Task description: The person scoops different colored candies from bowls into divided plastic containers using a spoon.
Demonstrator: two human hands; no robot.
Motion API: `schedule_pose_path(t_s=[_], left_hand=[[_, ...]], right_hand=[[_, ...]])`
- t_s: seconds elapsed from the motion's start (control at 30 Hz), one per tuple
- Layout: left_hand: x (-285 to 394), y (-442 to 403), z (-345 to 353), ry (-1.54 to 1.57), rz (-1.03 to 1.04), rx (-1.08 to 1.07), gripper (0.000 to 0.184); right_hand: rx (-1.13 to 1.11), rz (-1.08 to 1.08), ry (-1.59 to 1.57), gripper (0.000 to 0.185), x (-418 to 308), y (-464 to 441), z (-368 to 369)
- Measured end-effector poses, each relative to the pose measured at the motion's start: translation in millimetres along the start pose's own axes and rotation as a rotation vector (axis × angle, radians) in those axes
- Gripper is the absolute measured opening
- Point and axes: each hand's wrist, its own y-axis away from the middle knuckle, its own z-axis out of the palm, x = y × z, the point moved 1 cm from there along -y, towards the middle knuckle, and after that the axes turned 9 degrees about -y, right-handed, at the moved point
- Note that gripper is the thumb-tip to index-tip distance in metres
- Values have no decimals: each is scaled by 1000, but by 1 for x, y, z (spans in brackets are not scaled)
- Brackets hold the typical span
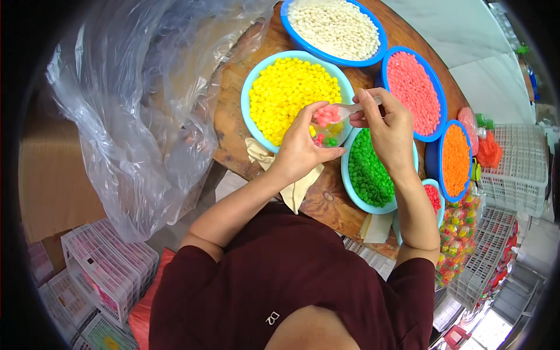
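My left hand (298, 146) is closed around a small clear plastic cup (339, 137), which has a few red, green and yellow candies in its bottom. In my right hand (389, 125) is a pale plastic spoon (349, 109), its bowl loaded with pink candies (327, 115) right over the cup's mouth. Both hands are above the gap between a basin of yellow candies (289, 87) and a basin of green candies (367, 175). The cup's exact shape is partly hidden by my fingers.
Around the wooden table (233, 122) stand basins of white candies (335, 26), pink candies (413, 93), orange candies (455, 163) and red candies (432, 198). Clear plastic sheeting (134, 105) drapes at the left. White crates (513, 169) and a bag of filled, colourful packs (458, 239) are at the right.
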Motion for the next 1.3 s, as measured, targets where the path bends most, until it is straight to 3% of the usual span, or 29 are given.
schedule_pose_path(t_s=[0.37, 0.57, 0.63, 0.77, 0.83, 0.93, 1.03, 1.1, 1.17, 1.23, 1.3], left_hand=[[7, 1, -1, 141, -28, -15, 81], [10, -1, 2, 335, -20, 1, 77], [11, 0, -1, 318, -6, 16, 75], [17, -5, -11, 319, 25, 0, 73], [16, -7, -13, 310, 60, -17, 74], [14, -10, -17, 240, 131, -50, 77], [17, -14, -20, 108, 199, -86, 77], [13, -18, -19, 100, 227, -80, 81], [17, -17, -19, 143, 140, -101, 84], [16, -16, -23, 134, 106, -118, 88], [14, -16, -27, 195, 52, -126, 89]], right_hand=[[22, 212, -382, 25, 22, -2, -15], [29, 370, -783, 25, 45, -5, -31], [86, 319, -841, 23, 54, -9, -50], [460, -15, -618, 22, 79, -41, -120], [462, -93, -89, 23, 94, -59, -146], [287, -475, 819, 23, 98, -80, -147], [346, -283, 274, 21, 92, -117, -108], [259, -230, -136, 21, 96, -152, -71], [214, -183, -28, 24, 112, -190, -39], [129, 7, 107, 25, 122, -215, -13], [104, 277, -150, 24, 127, -230, 8]])
